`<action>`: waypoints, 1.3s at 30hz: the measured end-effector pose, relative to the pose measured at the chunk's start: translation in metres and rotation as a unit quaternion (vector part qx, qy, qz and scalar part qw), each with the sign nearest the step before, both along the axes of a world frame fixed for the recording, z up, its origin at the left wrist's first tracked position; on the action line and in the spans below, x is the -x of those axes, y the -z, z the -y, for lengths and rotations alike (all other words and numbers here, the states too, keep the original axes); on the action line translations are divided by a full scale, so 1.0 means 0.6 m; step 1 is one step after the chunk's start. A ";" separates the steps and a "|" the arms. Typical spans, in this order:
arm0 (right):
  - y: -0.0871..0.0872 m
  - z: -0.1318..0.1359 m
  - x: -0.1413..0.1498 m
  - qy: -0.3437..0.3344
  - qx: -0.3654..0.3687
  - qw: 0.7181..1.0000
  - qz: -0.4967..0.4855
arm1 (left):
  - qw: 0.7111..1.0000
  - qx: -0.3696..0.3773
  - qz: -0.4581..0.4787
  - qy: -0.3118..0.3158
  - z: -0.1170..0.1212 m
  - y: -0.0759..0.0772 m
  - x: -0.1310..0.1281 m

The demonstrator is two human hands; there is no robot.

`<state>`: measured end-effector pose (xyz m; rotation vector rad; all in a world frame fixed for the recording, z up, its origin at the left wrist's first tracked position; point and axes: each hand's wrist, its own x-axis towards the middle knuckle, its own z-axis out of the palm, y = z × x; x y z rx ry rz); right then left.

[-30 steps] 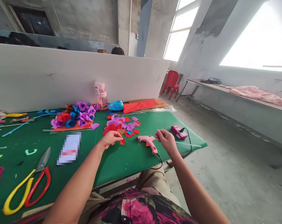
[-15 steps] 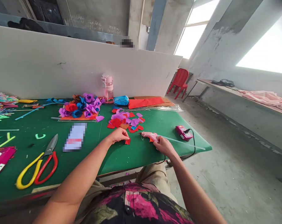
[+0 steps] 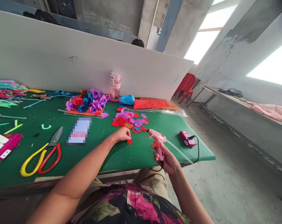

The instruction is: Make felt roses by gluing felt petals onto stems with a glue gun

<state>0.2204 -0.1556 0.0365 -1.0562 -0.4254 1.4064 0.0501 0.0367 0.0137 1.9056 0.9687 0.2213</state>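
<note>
My left hand [image 3: 122, 134] pinches a small red paper petal [image 3: 129, 141] just above the green tabletop. In my right hand [image 3: 169, 159] is a pink glue gun [image 3: 157, 139], its nozzle pointing left and a clear glue stick [image 3: 179, 151] running out of its back. A bit of orange-red material [image 3: 156, 143] shows by the gun's trigger; how it is held I cannot tell. Beyond both hands lies a loose pile of purple, red, blue and brown petals [image 3: 122, 115]. Finished-looking paper flowers [image 3: 87, 101] in purple, blue, red and brown are heaped to its left.
Scissors [image 3: 53, 143] with yellow and red handles lie left, near a pixelated phone-like rectangle [image 3: 79, 131]. A magenta power strip [image 3: 188, 139] with a black plug sits right. A pink bottle [image 3: 115, 85] stands against the white board [image 3: 89, 59]. Bundled coloured sticks [image 3: 6, 88] lie far left.
My right hand has raised the glue gun off the table and turned it so its handle points down. My left hand still pinches the red petal. The view has shifted slightly.
</note>
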 end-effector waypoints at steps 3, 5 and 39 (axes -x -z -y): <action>0.003 -0.003 0.013 -0.032 -0.037 0.999 0.021 | 1.000 0.015 0.006 0.005 -0.002 0.004 0.001; -0.001 -0.006 0.021 -0.039 -0.061 0.995 0.075 | 1.000 0.022 0.009 0.007 -0.006 0.008 0.002; -0.026 -0.059 0.019 -0.152 -0.019 0.784 0.601 | 0.995 -0.076 -0.056 0.044 -0.013 0.007 0.005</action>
